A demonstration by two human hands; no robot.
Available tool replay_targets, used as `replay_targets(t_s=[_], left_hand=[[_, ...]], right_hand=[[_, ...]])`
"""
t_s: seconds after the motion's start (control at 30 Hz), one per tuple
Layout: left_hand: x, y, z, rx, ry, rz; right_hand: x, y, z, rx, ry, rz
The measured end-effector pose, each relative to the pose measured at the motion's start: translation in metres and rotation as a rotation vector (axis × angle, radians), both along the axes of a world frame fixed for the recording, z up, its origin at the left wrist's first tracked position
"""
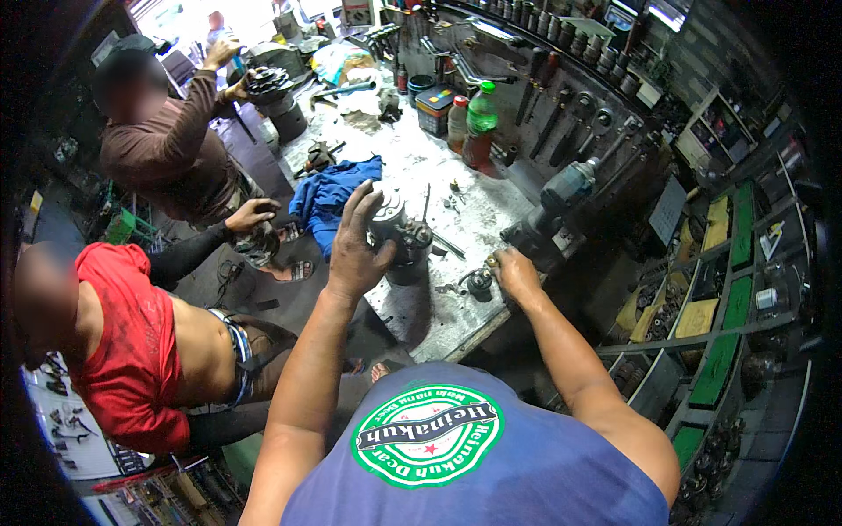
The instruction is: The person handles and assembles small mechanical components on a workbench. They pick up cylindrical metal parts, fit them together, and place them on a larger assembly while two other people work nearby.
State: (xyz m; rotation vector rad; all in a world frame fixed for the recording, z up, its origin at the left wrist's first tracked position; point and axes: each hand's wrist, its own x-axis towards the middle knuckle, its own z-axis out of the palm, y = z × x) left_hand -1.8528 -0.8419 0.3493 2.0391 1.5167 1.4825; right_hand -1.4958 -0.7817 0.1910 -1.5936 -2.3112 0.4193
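We see, from above, a worn, pale metal-topped workbench [412, 156] with a dark, upright, cylindrical metal assembly [409, 242] standing toward its near end; our left hand [354, 250] is raised at the assembly's left side, fingers extended and thumb apart, gripping nothing, though we cannot tell whether the palm touches the metal; our right hand [517, 275] lies at the bench's right edge, its fingers curled close beside a small, dark, rounded metal part [479, 283]; the view is too coarse for us to tell whether they have hold of anything. Beyond the left hand we note a crumpled blue cloth [326, 203]; farther along the bench stands a plastic bottle, green above and reddish below [481, 123]; a teal-and-black power tool [566, 190] lies beyond the right hand; at left we see a person in a red shirt [127, 324] and, farther off, another in a brown long-sleeved top [167, 162].
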Motion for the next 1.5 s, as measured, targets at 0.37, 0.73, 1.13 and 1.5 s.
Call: replay_targets(t_s=[0.37,0.73,1.13,1.5], left_hand=[[0.001,0.002,-0.003,0.019,0.030,0.020],[-0.005,0.003,-0.007,0.014,0.035,0.005],[-0.003,0.000,-0.008,0.001,0.017,0.011],[-0.005,0.003,-0.008,0.000,0.070,-0.010]], right_hand=[[-0.059,-0.010,0.176,0.072,0.564,0.306],[-0.110,0.008,0.213,0.115,0.490,0.630],[-0.108,0.006,0.199,0.098,0.512,0.590],[-0.103,-0.006,0.202,0.012,0.494,0.445]])
